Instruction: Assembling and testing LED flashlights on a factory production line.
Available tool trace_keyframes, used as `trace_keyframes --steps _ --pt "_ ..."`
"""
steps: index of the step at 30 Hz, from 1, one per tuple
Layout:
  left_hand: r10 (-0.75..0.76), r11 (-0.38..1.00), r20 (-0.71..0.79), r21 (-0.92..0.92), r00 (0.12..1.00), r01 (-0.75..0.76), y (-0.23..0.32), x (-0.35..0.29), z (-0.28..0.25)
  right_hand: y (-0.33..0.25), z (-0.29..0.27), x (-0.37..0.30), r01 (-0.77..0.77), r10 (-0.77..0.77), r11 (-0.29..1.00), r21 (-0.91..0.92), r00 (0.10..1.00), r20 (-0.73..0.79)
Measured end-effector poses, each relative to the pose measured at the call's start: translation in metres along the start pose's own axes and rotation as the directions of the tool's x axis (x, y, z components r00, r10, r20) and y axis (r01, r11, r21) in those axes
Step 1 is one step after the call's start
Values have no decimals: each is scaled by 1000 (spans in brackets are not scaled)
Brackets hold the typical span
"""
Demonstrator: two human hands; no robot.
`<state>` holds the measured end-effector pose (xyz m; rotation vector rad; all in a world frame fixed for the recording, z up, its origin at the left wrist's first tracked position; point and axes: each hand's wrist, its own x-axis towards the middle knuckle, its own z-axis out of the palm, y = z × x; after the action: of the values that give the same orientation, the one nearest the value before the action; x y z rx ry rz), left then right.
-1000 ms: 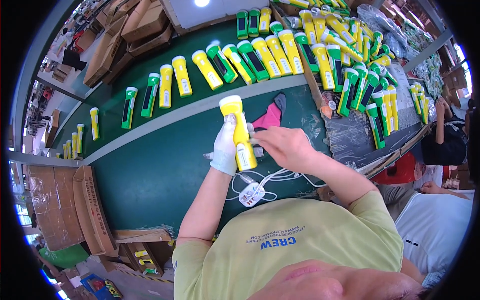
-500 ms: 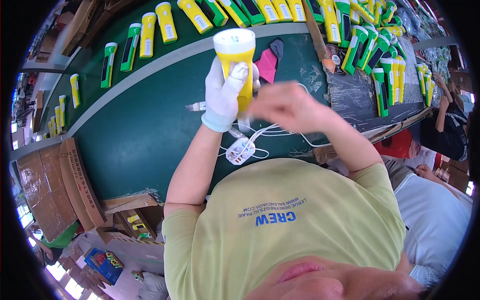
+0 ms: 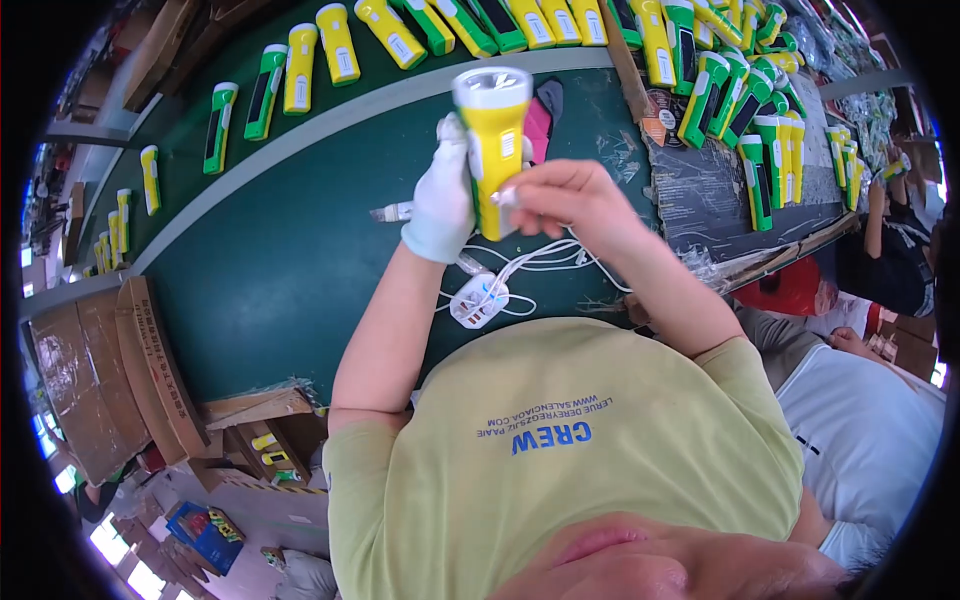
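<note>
My left hand (image 3: 443,195), in a white knit glove, is closed around a yellow flashlight (image 3: 493,140). The flashlight stands upright over the table, its white-rimmed lens end at the top. My bare right hand (image 3: 575,200) is at the flashlight's lower right side. Its thumb and forefinger pinch a small white piece (image 3: 506,196) against the body; its exact kind is hidden by the fingers. Below both hands lies a white power cube (image 3: 478,301) with looped white cables (image 3: 535,262). A pink and grey cloth piece (image 3: 538,125) lies behind the flashlight.
Yellow and green flashlights (image 3: 340,45) stand in a row beyond a grey rail (image 3: 300,125). More are heaped on dark cardboard (image 3: 700,190) at the right. A small brush-like item (image 3: 392,212) lies left of my glove. Cardboard boxes (image 3: 95,370) are at the left; a co-worker's sleeve (image 3: 860,430) is at the right.
The flashlight has shifted slightly right and tilted, showing its switch side. My right hand has gone from a blurred motion beside it to a pinch at its lower side.
</note>
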<state>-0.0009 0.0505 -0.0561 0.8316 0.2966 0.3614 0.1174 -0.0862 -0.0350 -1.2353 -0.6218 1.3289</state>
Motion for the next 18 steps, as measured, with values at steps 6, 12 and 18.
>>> trace_keyframes --steps 6,12,18 --pt "-159 965 -57 -219 986 143 8 -14 10 -30 -10 4 216 -216 973 -85 976 1" --pt "-106 978 -45 -183 993 96 3 -18 12 -30 2 6 471 -536 735 -488 844 8" --pt "433 852 -144 387 890 -352 -4 -31 27 -33 15 -3 539 -708 415 -733 698 112"
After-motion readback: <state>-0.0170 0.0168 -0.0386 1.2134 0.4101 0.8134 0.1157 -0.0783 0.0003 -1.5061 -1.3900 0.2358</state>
